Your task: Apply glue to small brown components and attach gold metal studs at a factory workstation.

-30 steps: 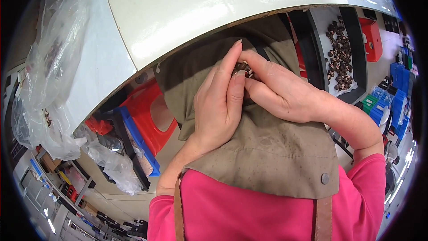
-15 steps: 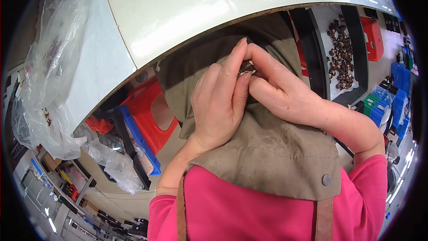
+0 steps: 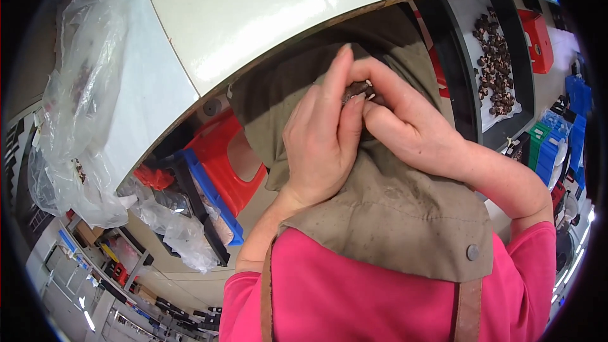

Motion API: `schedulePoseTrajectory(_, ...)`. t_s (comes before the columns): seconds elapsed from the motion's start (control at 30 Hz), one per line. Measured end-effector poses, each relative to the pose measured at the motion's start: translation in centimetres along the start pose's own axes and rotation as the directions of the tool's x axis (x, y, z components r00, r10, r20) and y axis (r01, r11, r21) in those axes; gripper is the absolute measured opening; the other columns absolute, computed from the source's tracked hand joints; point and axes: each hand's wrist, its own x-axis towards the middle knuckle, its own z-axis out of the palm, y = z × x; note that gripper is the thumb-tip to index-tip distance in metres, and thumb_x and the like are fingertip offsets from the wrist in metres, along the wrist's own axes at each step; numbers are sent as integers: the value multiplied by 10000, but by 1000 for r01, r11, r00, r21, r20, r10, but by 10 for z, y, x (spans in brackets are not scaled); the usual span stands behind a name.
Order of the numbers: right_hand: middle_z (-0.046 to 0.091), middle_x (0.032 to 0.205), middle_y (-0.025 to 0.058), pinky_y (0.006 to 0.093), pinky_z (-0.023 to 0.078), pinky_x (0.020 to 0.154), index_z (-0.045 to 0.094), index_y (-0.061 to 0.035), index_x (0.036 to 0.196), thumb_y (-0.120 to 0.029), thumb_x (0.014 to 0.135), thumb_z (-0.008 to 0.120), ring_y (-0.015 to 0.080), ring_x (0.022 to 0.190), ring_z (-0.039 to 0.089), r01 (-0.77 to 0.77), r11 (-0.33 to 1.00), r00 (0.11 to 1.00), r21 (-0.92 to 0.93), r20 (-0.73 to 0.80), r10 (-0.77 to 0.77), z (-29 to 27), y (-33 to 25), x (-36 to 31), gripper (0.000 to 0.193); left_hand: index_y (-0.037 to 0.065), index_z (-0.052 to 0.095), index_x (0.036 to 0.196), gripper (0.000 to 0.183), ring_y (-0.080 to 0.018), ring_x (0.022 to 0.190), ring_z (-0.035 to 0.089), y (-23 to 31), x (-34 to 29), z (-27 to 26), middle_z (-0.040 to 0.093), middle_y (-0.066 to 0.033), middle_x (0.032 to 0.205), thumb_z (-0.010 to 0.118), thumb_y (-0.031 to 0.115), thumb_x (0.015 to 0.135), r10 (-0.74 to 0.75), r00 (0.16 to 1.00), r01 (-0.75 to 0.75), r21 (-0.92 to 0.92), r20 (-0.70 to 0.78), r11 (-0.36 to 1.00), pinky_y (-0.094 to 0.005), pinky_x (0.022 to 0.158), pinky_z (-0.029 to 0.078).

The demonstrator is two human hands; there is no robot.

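Note:
Over the brown apron [image 3: 386, 215] on my lap, my two hands meet around a small dark brown piece with whitish bits [image 3: 359, 90]. My left hand [image 3: 322, 130] has its fingers closed together along the piece's left side, with the thumb pressed against it. The bent fingers and thumb of my right hand [image 3: 411, 120] pinch it from the right. Much of the piece is hidden by my fingers, so its exact kind cannot be made out. Both hands are just below the table's front edge.
A white table [image 3: 253, 25] curves ahead. Clear plastic bags [image 3: 85, 107] hang at its left, above a red stool [image 3: 221, 164] and blue tray [image 3: 231, 228]. At right, a black-framed tray [image 3: 520, 57] holds many small brown pieces [image 3: 497, 66]; a red stool [image 3: 538, 44] stands beyond.
The whole view has shifted slightly, so the hands and surroundings appear a little further right. Slightly more of the dark brown piece shows between my fingers; both hands keep their hold.

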Motion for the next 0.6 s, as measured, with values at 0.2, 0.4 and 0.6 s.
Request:
schedulePoseTrajectory(0.2, 502, 1097, 57, 274, 431, 874, 406, -23, 1225, 14, 892, 383, 114, 978, 501, -35, 984, 998, 174, 52, 27, -9, 0, -8, 336, 13, 307, 1399, 504, -82, 781, 482, 8, -6, -11, 519, -8, 865, 336, 318, 999, -347, 906, 423, -481, 243, 768, -206, 698, 385)
schedulePoseTrajectory(0.4, 515, 1112, 73, 268, 445, 860, 400, -24, 1214, -5, 913, 404, 115, 967, 540, -20, 959, 1000, 284, -4, 22, -12, 7, -11, 301, 17, 373, 1332, 402, -86, 858, 448, 13, -1, -17, 472, -18, 944, 392, 214, 982, -498, 798, 584, -641, 339, 499, -223, 779, 372)
schedulePoseTrajectory(0.6, 576, 1062, 80, 257, 457, 814, 409, -41, 1214, -55, 926, 462, 123, 887, 565, -168, 914, 983, 369, -5, 182, -23, 8, -11, 294, 31, 389, 1319, 398, -107, 1042, 482, 17, -2, -15, 479, -46, 1088, 474, 102, 937, -523, 762, 615, -678, 381, 403, -256, 929, 371)
